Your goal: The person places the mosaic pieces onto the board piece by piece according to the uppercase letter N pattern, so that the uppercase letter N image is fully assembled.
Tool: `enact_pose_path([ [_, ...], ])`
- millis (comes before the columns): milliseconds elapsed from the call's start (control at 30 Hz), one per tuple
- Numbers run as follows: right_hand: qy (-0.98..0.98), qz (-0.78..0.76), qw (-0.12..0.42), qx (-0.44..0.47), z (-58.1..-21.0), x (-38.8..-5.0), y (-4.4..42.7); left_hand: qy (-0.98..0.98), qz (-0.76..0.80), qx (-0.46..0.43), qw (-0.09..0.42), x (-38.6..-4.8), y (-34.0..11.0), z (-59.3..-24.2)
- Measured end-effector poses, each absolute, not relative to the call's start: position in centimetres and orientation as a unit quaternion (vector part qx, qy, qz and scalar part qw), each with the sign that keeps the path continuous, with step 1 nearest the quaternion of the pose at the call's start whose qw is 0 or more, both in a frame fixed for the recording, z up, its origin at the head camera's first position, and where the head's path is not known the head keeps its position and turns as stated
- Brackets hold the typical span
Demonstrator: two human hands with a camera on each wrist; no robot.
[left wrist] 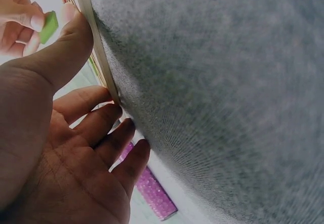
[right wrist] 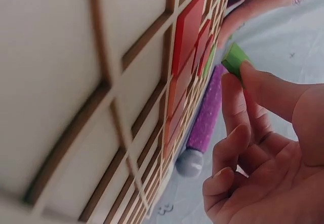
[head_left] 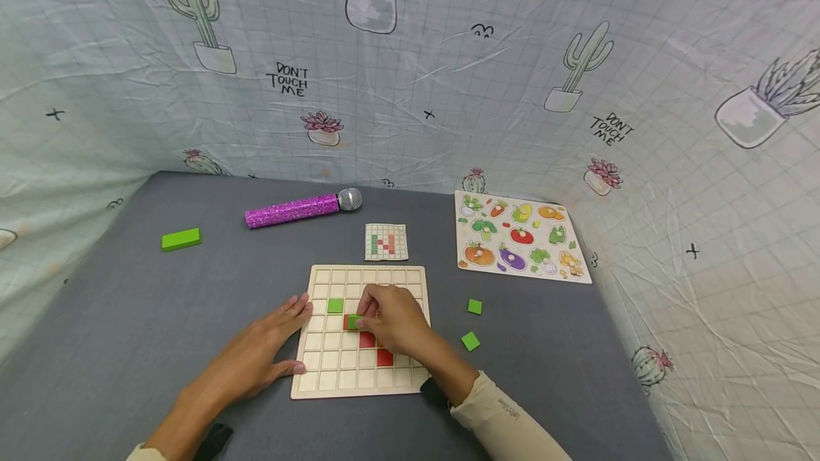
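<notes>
A pale wooden grid board [head_left: 320, 379] lies on the grey table. My right hand [head_left: 397, 319] is over it, pinching a green square tile [right wrist: 234, 59] between thumb and fingertips, clear of the board in the right wrist view. In the grid sit a green tile [head_left: 336, 305] and red tiles [head_left: 384, 357] stepping down to the right; orange-red tiles [right wrist: 174, 112] also show in the right wrist view. The right hand hides part of the board in the head view. My left hand [head_left: 265, 347] rests along the board's left edge, fingers and thumb extended and touching it.
Behind the board lies a small pattern card [head_left: 386, 242] with coloured squares. Two loose green tiles [head_left: 470, 341] are to the right. A vegetable picture board [head_left: 522, 237], a purple glittery microphone [head_left: 295, 210] and a green block [head_left: 181, 240] lie farther back. A printed curtain [head_left: 410, 77] encloses the table.
</notes>
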State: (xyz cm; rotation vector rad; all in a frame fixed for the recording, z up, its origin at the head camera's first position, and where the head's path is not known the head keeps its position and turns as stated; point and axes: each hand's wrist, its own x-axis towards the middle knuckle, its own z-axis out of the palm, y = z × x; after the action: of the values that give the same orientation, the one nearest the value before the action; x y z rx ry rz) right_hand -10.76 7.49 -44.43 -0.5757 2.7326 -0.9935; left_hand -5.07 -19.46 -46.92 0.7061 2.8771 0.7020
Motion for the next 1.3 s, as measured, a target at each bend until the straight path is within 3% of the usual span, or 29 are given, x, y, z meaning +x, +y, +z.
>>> enact_pose_path([
  [700,0.944,-0.243,0.068,-0.214,-45.2,-12.3,3.1,0.944,0.228,0.238,0.034,-5.0,-19.5,-47.0],
  [1300,0.943,-0.227,0.061,-0.236,-45.2,-12.3,3.5,0.943,0.233,0.233,0.040,-5.1,-19.5,-47.1],
])
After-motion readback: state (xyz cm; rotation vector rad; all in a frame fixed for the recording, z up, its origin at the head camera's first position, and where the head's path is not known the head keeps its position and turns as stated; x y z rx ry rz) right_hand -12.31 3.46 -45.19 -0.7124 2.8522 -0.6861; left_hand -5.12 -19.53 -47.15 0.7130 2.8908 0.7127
